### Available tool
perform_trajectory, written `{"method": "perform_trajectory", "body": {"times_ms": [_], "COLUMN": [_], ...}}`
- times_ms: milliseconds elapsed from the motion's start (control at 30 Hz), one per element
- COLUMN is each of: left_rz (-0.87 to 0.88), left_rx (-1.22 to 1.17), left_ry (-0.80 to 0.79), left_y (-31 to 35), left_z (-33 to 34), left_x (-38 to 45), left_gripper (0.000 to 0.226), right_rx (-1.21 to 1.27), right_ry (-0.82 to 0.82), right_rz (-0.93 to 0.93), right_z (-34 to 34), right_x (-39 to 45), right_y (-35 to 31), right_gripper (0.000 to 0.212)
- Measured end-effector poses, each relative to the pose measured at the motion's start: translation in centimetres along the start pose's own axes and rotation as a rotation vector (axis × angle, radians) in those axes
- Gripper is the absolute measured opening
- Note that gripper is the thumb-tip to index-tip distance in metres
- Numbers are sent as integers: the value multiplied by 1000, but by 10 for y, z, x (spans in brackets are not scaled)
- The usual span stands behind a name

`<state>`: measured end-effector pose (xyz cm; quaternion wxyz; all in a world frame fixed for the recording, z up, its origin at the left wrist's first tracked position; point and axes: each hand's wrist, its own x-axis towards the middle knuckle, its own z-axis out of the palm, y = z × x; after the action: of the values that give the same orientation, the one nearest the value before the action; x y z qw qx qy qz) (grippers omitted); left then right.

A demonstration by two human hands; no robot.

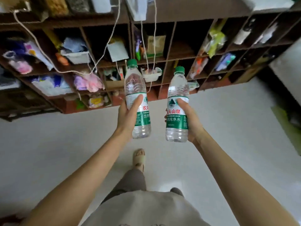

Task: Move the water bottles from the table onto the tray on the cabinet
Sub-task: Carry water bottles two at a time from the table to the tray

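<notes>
Mid-carry from what I can tell: my left hand (128, 115) is wrapped round one water bottle (136, 98) at centre frame, my right hand (189, 118) round the other bottle (177, 108), both upright over the floor (65, 136). Next I need to find the tray. Behind, cluttered shelves (97, 66) fill the top; no tray, cabinet or table showing.

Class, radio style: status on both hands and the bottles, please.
Left hand grip shut on left bottle. Right hand grip shut on right bottle. Both upright, capped. Tray not in view.
</notes>
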<state>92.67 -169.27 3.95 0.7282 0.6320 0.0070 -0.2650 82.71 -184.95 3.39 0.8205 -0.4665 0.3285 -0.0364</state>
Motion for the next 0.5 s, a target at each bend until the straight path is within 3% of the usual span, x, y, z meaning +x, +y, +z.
{"method": "perform_trajectory", "body": {"times_ms": [233, 400, 500], "left_rz": [-25, -21, -41], "left_rx": [105, 207, 238], "left_ry": [-327, -518, -614], "left_y": [22, 49, 52], "left_z": [157, 269, 335], "left_x": [136, 210, 243], "left_gripper": [47, 28, 37], "right_rx": [118, 189, 208], "right_ry": [294, 440, 519], "right_rz": [-170, -291, -327], "right_z": [-100, -154, -192], "right_x": [73, 113, 131], "right_y": [-101, -176, -208], "right_gripper": [54, 58, 57]}}
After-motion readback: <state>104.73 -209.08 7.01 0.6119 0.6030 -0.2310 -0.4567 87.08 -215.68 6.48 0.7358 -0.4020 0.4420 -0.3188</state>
